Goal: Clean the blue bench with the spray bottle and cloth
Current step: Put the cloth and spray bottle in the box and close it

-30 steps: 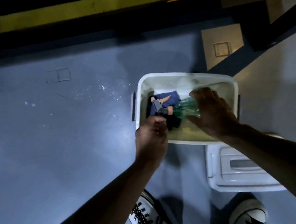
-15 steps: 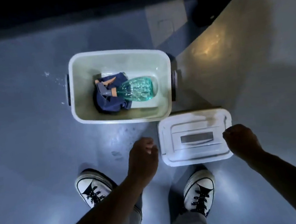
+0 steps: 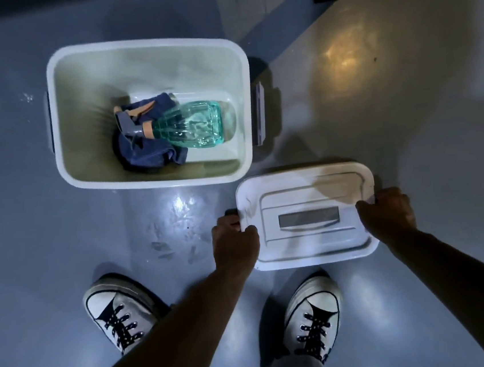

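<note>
So, top-down head view, dim light. White bin (image 3: pixel 156 177) sits open on the blue-grey floor (image 3: pixel 25 236), at about 11 o'clock from the frame centre. Inside it the spray bottle (image 3: pixel 190 126) lies on its side, clear teal body toward 3 o'clock, grey trigger head toward 9 o'clock. Under and around the head end is the cloth (image 3: pixel 148 154), dark blue, bunched up, touching the bottle. Both rest on the bin bottom, neither touched by a hand. Bin has dark side handles at 9 and 3 o'clock.

White lid (image 3: pixel 304 188) lies flat just beside the bin's 5 o'clock corner, recessed grey handle in its middle. Left hand (image 3: pixel 235 243) has its grip clenched on the lid's 9 o'clock edge, thumb on top, fingers curled under the rim. Right hand (image 3: pixel 387 213) grips the 3 o'clock edge the same way (fingers mostly hidden, so how far under I cannot tell). Cannot tell if the lid is lifted or still touching the floor.

Two white lace-up sneakers at 6 o'clock: left shoe (image 3: pixel 120 318), right shoe (image 3: pixel 311 316), the right one just below the lid. Tan floor patch (image 3: pixel 388 78) at 2 o'clock, well apart from the bin contents. The blue bench does not show clearly.
</note>
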{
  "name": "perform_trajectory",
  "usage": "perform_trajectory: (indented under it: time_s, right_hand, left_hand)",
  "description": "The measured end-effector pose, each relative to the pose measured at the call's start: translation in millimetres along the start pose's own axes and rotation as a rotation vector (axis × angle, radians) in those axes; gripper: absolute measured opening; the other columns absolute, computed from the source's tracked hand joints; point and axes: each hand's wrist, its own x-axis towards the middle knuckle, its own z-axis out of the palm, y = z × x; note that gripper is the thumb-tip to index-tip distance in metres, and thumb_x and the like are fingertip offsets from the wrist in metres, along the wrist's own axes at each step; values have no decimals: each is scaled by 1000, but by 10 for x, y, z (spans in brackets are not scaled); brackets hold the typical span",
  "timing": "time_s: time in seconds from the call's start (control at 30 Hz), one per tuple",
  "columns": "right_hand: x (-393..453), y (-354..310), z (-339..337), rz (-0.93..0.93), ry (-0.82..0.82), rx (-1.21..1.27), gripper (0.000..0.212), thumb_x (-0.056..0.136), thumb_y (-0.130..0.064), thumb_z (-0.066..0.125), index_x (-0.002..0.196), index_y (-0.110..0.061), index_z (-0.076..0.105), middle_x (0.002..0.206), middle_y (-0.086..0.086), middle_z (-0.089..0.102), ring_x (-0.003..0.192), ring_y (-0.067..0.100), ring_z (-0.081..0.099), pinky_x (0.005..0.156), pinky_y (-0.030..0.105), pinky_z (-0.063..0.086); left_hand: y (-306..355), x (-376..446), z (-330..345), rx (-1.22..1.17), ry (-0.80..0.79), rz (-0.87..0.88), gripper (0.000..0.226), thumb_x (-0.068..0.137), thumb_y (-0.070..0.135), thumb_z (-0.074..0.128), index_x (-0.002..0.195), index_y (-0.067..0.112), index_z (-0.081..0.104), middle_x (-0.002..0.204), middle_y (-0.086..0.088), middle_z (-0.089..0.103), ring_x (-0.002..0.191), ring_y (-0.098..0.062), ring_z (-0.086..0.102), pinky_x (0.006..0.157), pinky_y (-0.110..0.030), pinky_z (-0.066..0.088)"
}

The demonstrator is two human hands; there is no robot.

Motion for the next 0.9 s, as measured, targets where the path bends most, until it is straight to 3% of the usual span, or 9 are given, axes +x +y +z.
perform_trajectory:
  time_s: [0.13, 0.3, 0.43, 0.5, 0.6, 0.7, 0.8, 0.9]
  right_hand:
    - [-44, -23, -121, 12, -59, 85, 46, 69, -43, 59, 97, -7, 66, 96, 18, 69, 80, 34, 67, 64, 32, 50]
    - [-458, -78, -347, -15, -65, 134, 36, 76, -38, 64, 96, -8, 67, 88, 11, 66, 81, 31, 65, 55, 23, 39]
    - [-902, -230, -586, -37, -61, 153, 37, 75, -38, 65, 98, -10, 65, 92, 14, 68, 88, 35, 67, 69, 31, 47]
    - [-1119, -384, -723, -56, -47, 190, 32, 83, -30, 69, 107, -11, 61, 100, 11, 67, 95, 32, 64, 78, 31, 45]
    - [-1343, -647, -855, -99, -45, 201, 30, 88, -28, 68, 111, -11, 59, 102, 10, 67, 95, 31, 63, 78, 31, 43]
    - [-1492, -1000, -910, -140, -42, 231, 27, 88, -26, 68, 109, -14, 58, 100, 10, 68, 87, 30, 64, 72, 30, 43]
    - [-1560, -1354, -892, -178, -28, 256, 24, 89, -22, 67, 109, -12, 57, 98, 11, 67, 64, 18, 59, 55, 24, 36]
    - [-1575, -1707, -826, -219, -25, 245, 26, 89, -20, 67, 111, -12, 56, 99, 10, 65, 62, 13, 54, 54, 24, 35]
  left_hand:
    - [-10, -51, -76, -20, 13, -10, 41, 83, 18, 62, 123, 18, 64, 123, -8, 64, 101, -20, 59, 97, -31, 48]
    - [-47, -425, -465, -57, 50, -14, 22, 86, 16, 63, 106, 25, 60, 112, -2, 64, 104, -22, 60, 92, -32, 48]
    - [-41, -763, -918, -117, 115, 10, 17, 87, 20, 68, 92, 31, 56, 103, -7, 67, 90, -24, 65, 69, -23, 45]
    - [4, -878, -1159, -167, 150, 38, 13, 85, 25, 68, 83, 32, 57, 90, -7, 71, 81, -27, 70, 70, -33, 54]
    - [106, -915, -1532, -211, 186, 79, 5, 83, 29, 66, 83, 31, 61, 76, -2, 72, 72, -28, 71, 68, -46, 61]
    - [250, -814, -1881, -172, 242, 163, 7, 88, 30, 67, 94, 30, 64, 89, -2, 71, 80, -24, 72, 71, -39, 59]
    - [409, -578, -2167, -165, 293, 211, 14, 91, 27, 70, 103, 20, 67, 95, -6, 72, 82, -22, 71, 68, -24, 51]
    - [580, -285, -2410, -141, 307, 237, 16, 91, 25, 69, 105, 17, 68, 94, -8, 74, 81, -22, 71, 65, -18, 44]
